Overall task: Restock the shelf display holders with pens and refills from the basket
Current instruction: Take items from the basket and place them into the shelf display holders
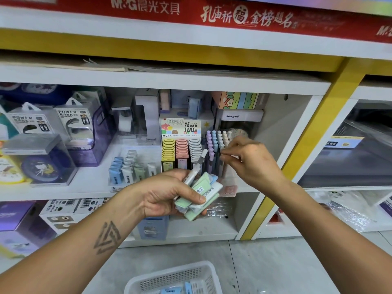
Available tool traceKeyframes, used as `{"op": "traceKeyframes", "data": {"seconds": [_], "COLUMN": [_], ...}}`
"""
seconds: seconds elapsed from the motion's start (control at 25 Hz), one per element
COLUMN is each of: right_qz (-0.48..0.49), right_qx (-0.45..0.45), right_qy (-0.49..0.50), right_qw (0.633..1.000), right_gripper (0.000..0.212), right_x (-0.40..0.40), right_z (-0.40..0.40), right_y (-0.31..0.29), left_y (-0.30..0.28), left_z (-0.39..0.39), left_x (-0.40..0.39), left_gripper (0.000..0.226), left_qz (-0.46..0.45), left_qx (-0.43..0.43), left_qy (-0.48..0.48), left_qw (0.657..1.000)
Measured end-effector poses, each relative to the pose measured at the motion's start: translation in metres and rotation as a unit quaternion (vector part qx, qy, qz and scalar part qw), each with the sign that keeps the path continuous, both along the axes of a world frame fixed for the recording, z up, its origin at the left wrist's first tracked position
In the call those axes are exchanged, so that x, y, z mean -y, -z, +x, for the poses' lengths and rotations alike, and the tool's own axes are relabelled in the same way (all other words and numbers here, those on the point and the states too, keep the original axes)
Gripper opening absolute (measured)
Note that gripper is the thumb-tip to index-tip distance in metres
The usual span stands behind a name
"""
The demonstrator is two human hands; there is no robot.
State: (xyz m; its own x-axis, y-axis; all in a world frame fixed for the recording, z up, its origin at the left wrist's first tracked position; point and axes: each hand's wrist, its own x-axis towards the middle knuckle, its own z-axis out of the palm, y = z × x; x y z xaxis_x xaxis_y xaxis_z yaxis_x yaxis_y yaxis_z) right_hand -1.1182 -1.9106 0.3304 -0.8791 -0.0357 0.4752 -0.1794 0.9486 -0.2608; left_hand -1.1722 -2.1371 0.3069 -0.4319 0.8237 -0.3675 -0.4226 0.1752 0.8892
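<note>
From the head camera, I am looking down my two bare forearms at a white shelf (63,193) packed with stationery.

My left hand (167,193) is curling round a fanned bunch of small flat refill packs (200,193) in pale green, blue and white, with the thumb pressing across their fronts; a white pen (196,168) is sticking up out of the same grip, leaning towards the display behind it. This handful is hovering in front of the shelf's front edge, about midway along its width.

My right hand (251,160) is reaching in towards the right end of the shelf, fingers bent and thumb meeting fingertips in a pinch at the top of a pastel pen (I cannot tell whether that pen is seated in its slot or lifted). It is working at the pen display holder (215,152), where purple, blue and cream pens are standing upright in rows.

Just left of that holder, a lead refill display (181,149) is showing yellow, pink and grey cases in three columns. Further left, a clear tray of small cases (129,168) is sitting near the shelf's front edge.

At the bottom edge of the view, a white mesh basket (180,276) is resting on the grey floor, with a few blue packs lying inside.
</note>
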Motion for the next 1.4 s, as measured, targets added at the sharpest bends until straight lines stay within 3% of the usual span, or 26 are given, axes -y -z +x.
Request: {"op": "traceKeyframes", "data": {"seconds": [0.04,0.12,0.2,0.28,0.4,0.48,0.56,0.6,0.68,0.76,0.92,1.08,1.4], "right_qz": [-0.028,-0.182,-0.356,-0.447,-0.551,-0.571,-0.539,-0.496,-0.342,-0.198,-0.114,-0.107,-0.072], "right_qx": [-0.01,0.043,0.145,0.169,0.053,-0.046,-0.089,-0.088,-0.06,-0.029,-0.028,-0.039,-0.049], "right_qy": [0.007,0.012,-0.016,-0.028,0.02,0.056,0.052,0.048,0.056,0.058,-0.003,-0.051,-0.026], "right_qw": [1.0,0.982,0.923,0.878,0.833,0.818,0.836,0.862,0.936,0.978,0.993,0.992,0.996], "right_gripper": [0.018,0.018,0.017,0.007,0.008,0.011,0.01,0.011,0.011,0.011,0.012,0.014,0.013], "right_x": [0.003,0.011,0.021,0.029,0.022,0.01,0.0,-0.002,-0.001,0.001,0.004,0.004,0.001], "right_z": [-0.001,-0.003,-0.004,-0.006,-0.009,-0.008,-0.005,-0.002,0.005,0.011,0.017,0.02,0.018], "right_y": [-0.003,-0.012,-0.014,-0.014,-0.021,-0.03,-0.032,-0.031,-0.023,-0.014,-0.001,0.002,0.0], "left_y": [0.0,0.0,0.0,0.0,0.001,0.003,0.003,0.002,-0.001,-0.004,-0.006,-0.006,-0.009], "left_z": [0.001,0.002,0.003,0.003,0.0,-0.003,-0.006,-0.008,-0.014,-0.018,-0.016,-0.014,-0.012], "left_x": [-0.001,-0.005,-0.007,-0.008,-0.006,-0.002,0.003,0.006,0.011,0.012,0.009,0.007,0.007], "left_gripper": [0.032,0.034,0.033,0.032,0.035,0.038,0.035,0.033,0.036,0.044,0.059,0.059,0.064], "left_qz": [-0.002,-0.006,-0.006,-0.005,-0.01,-0.02,-0.021,-0.018,-0.006,0.015,0.05,0.056,0.063], "left_qx": [-0.007,-0.018,-0.027,-0.033,-0.029,-0.023,-0.01,-0.005,0.004,0.013,0.033,0.032,0.044], "left_qy": [0.005,0.019,0.027,0.033,0.032,0.024,0.0,-0.016,-0.061,-0.101,-0.142,-0.152,-0.15], "left_qw": [1.0,1.0,0.999,0.999,0.999,0.999,1.0,1.0,0.998,0.995,0.988,0.986,0.986]}}
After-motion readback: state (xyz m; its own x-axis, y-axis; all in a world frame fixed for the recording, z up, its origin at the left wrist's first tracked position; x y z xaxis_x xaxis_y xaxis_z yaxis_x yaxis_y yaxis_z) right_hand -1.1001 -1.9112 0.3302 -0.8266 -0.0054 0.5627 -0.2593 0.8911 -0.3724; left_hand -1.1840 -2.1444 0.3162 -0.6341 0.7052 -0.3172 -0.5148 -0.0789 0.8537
